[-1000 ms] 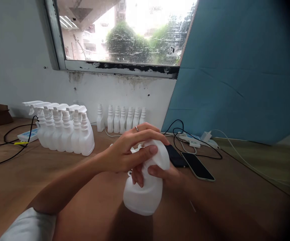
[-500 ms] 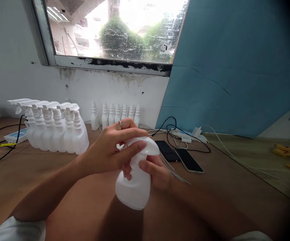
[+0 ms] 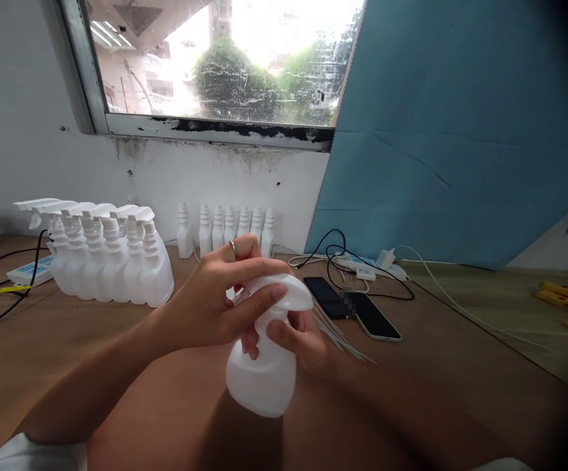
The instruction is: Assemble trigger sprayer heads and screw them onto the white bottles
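A white plastic spray bottle (image 3: 261,379) stands upright in front of me, between my two hands. On top of it sits a white trigger spray head (image 3: 291,292), gripped by my left hand (image 3: 232,294), which wears a ring; the thumb lies along the head's side and the fingers go over its top. My right hand (image 3: 303,340) wraps the bottle's neck from the right, its thumb on the front. Some right fingertips show on the neck's left side. Part of the trigger is hidden behind the left hand.
A row of several white spray bottles with heads (image 3: 112,255) stands at the left. Several slim white bottles (image 3: 218,226) line the wall. Two phones (image 3: 376,317), cables (image 3: 347,343) and a power strip (image 3: 370,263) lie right; another power strip (image 3: 31,269) sits far left.
The hands keep hold of the bottle and spray head in nearly the same pose. The right thumb has shifted slightly left and down on the neck; the view has tilted a little.
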`<state>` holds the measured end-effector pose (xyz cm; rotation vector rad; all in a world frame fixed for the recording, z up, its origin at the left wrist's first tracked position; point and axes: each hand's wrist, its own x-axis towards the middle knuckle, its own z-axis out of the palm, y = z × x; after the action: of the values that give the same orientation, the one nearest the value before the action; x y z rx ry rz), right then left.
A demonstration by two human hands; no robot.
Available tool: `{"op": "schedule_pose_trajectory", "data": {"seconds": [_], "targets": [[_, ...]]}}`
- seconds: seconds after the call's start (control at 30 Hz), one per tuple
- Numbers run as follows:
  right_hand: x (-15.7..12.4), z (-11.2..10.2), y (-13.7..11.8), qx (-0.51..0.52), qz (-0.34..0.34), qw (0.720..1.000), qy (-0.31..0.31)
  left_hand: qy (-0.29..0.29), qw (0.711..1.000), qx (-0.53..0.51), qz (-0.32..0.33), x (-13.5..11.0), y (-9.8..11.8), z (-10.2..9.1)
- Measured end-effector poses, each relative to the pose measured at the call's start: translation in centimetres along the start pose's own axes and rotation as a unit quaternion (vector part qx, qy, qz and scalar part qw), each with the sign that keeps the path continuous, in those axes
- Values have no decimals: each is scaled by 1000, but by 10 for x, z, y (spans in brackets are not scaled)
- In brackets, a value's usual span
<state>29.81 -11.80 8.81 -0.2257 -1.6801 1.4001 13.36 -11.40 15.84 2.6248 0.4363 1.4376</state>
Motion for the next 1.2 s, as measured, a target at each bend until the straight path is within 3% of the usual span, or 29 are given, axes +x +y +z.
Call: {"op": "schedule_pose_trajectory", "data": {"seconds": [0.1,0.27,0.4,0.57,0.73,0.93,1.2], "targets": [[1,0,1,70,-12,997,-6,3,1000,-3,-2,0,0,0],[2,0,3,32,-13,999,-4,2,1000,-4,-5,0,1,0],[2,-2,2,73,-3,997,-24,6,1000,6,0,1,3,-1],[3,-1,-2,-11,8,1000,-7,2,1000,-7,-6,1,1,-1],[4,-1,2,63,-8,998,-25,-4,1000,3,-12,2,1,0],[6,-1,-2,-23,1,999,-24,-5,1000,-10,-22,0,2,-2],[0,-3,8,75,-15,997,-28,-6,1000,-12,-19,0,2,-1]]}}
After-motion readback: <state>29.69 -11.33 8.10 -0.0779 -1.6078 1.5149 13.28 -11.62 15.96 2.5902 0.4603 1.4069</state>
